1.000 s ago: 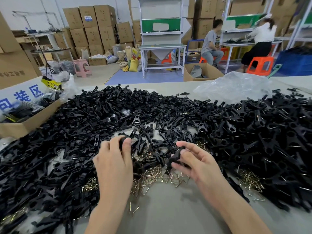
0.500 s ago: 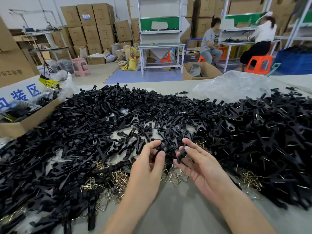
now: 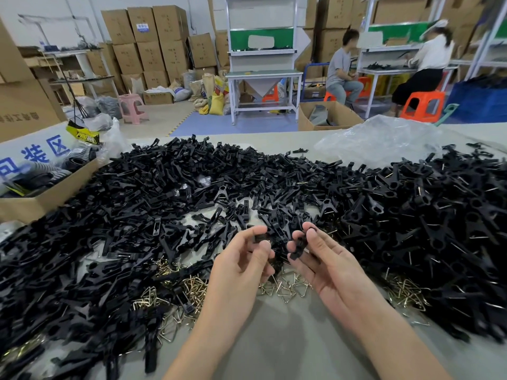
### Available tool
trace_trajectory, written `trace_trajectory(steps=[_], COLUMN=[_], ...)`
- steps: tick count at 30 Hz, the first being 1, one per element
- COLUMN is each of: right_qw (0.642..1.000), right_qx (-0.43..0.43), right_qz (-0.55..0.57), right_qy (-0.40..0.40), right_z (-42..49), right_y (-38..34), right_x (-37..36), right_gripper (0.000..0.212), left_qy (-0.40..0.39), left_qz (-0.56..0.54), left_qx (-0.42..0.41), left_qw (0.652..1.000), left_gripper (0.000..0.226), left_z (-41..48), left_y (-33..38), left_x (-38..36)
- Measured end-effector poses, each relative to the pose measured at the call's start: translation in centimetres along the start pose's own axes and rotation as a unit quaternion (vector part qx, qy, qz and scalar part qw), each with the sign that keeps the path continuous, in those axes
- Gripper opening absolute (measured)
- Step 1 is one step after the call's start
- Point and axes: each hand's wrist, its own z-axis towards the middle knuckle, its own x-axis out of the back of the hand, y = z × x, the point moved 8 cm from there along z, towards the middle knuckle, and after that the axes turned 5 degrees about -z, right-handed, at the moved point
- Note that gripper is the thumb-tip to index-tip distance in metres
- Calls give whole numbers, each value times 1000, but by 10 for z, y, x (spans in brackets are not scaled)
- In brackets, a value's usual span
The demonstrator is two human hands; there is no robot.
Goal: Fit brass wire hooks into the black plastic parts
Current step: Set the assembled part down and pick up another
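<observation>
My left hand (image 3: 241, 267) pinches a small black plastic part (image 3: 260, 238) between thumb and fingertips, just above the table. My right hand (image 3: 326, 259) holds another black plastic part (image 3: 299, 244) between thumb and fingers, a few centimetres to the right of the first. The two parts are close but apart. Loose brass wire hooks (image 3: 285, 287) lie on the table directly under both hands, with more brass hooks (image 3: 175, 294) to the left. A wide heap of black plastic parts (image 3: 170, 193) covers the table beyond and to both sides.
A cardboard box (image 3: 41, 200) with dark items stands at the left table edge. A crumpled clear plastic bag (image 3: 384, 141) lies at the back right. Bare grey table (image 3: 279, 341) shows between my forearms. Two people sit at benches far behind.
My left hand has moved right from the left pile with a black part, coming close to my right hand. Both hands now hold their parts near each other.
</observation>
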Motion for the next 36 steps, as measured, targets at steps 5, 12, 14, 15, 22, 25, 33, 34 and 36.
trace_trajectory(steps=[5,12,14,15,22,25,33,34,36], right_qw=[1000,993,990,989,982,980,970,968,966], right_qx=[13,21,23,23,36,38,90,100,118], right_qz=[-22,-105,-123,-129,-170,-179,-215,-221,-225], right_qy=[-8,-49,-59,-63,-79,-80,-64,-57,-36], right_z=[1,-2,-3,-3,-1,-2,-1,-2,-2], right_y=[0,4,5,6,10,11,5,3,-1], right_x=[1,-7,-9,-10,-12,-12,-13,-13,-10], right_gripper=[18,28,29,28,38,35,38,31,25], left_qy=[-16,-68,-81,-84,-98,-104,-10,-9,-27], left_qz=[-13,-56,-50,-45,-14,-8,-53,-45,-19], left_qx=[4,55,56,53,54,57,69,68,60], left_qw=[1000,995,994,994,994,993,996,997,998], left_gripper=[16,32,27,25,26,25,9,10,18], left_z=[0,0,0,-1,-1,-1,0,-1,-3], left_y=[0,-10,-10,-10,-12,-13,-16,-15,-11], left_x=[-2,-12,-15,-16,-17,-18,-9,-10,-14])
